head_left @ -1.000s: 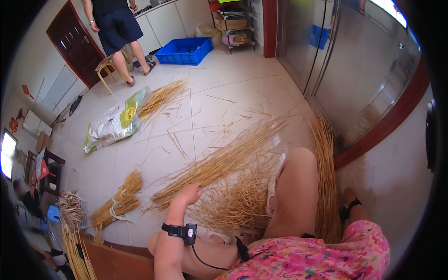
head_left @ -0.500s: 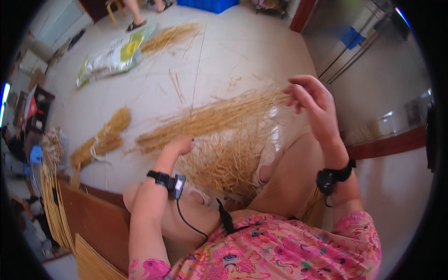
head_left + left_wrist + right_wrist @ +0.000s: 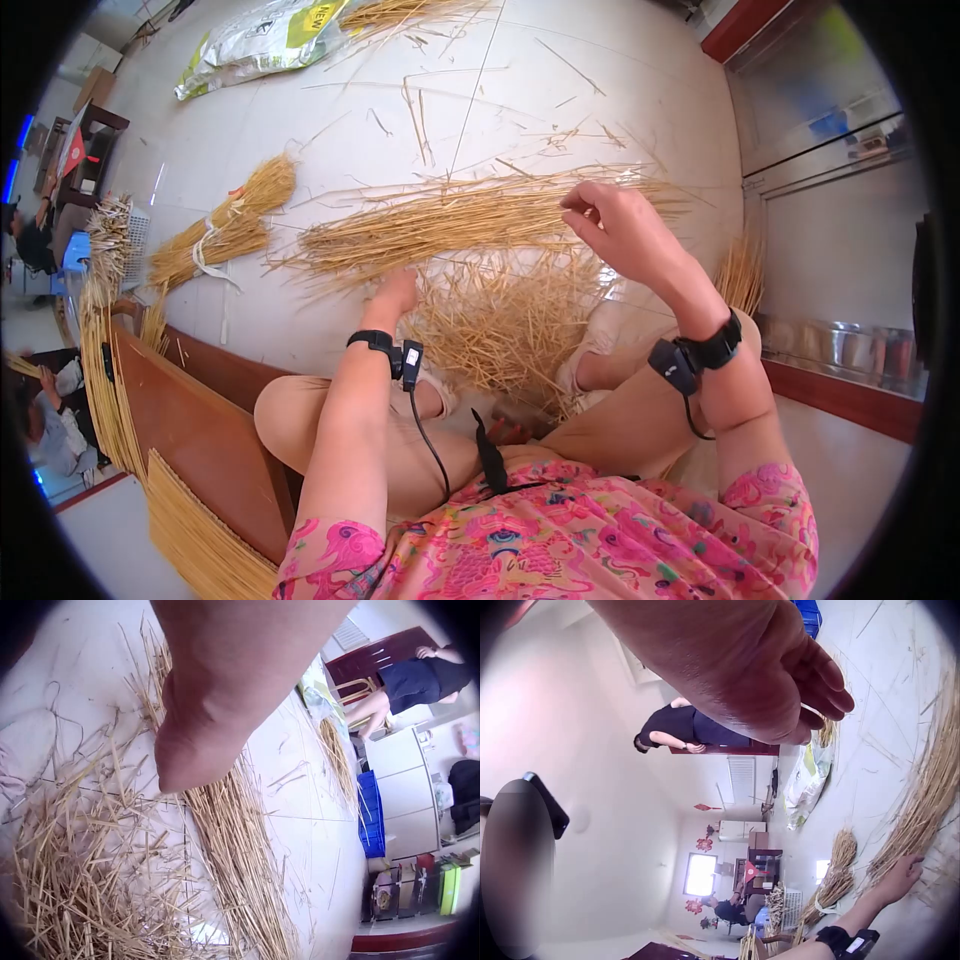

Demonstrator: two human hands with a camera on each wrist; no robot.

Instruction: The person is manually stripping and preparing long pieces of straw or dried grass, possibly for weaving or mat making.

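Note:
A long, loose bundle of straw stalks [image 3: 430,225] lies across the floor tiles. My left hand [image 3: 398,290] is low beside its near edge, close to its left end; in the right wrist view the left hand [image 3: 901,881] shows relaxed fingers and no stalk gripped. Above the bundle's right part hangs my right hand [image 3: 625,230], its fingers loosely bent with nothing between them in the right wrist view. Between my feet spreads a heap of short, tangled straw [image 3: 500,320], just under the long stalks.
A tied straw bundle [image 3: 235,220] lies at the left, with a printed plastic sack [image 3: 265,45] behind it. A brown wooden board [image 3: 190,420] and upright stalks [image 3: 105,370] stand by my left leg. More straw [image 3: 740,275] leans near the glass door [image 3: 840,230].
The head view has tilted down. My right hand has risen from beside my right leg and swung in over the straw's right part. My left hand stays near the bundle's left end.

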